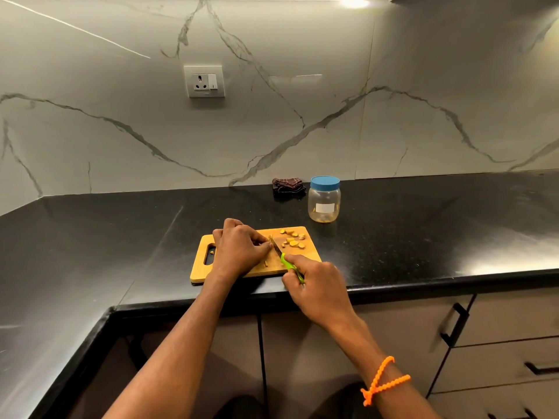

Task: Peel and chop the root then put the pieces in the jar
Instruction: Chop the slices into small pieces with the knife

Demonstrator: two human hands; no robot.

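Head view: on the black countertop (393,237) lies a wooden chopping board (260,267), its handle slot at the left end. The left hand (239,249) sits on the middle of the board, fingers curled down and bunched at their tips, which pinch what is left of the root against the wood; the root itself is almost wholly hidden under those fingertips, so its remaining length cannot be judged. Just right of them stands the blade of a green-handled knife (287,261), tip pointing to the far side. The right hand (314,285) grips the green handle, forefinger stretched along its top, the other fingers wrapped round it. Yellow cut pieces (292,238) lie scattered on the far right part of the board, and a few scraps lie near the left wrist.

To slice well here, the left fingertips should probably stay tucked back from the edge, the blade coming straight down close beside them, the stub fed rightward in small steps.

The clear plastic jar (324,201) stands beyond the board's far right corner, well apart from the pieces, its blue lid on. A dark folded cloth (287,186) lies just left of it by the wall.
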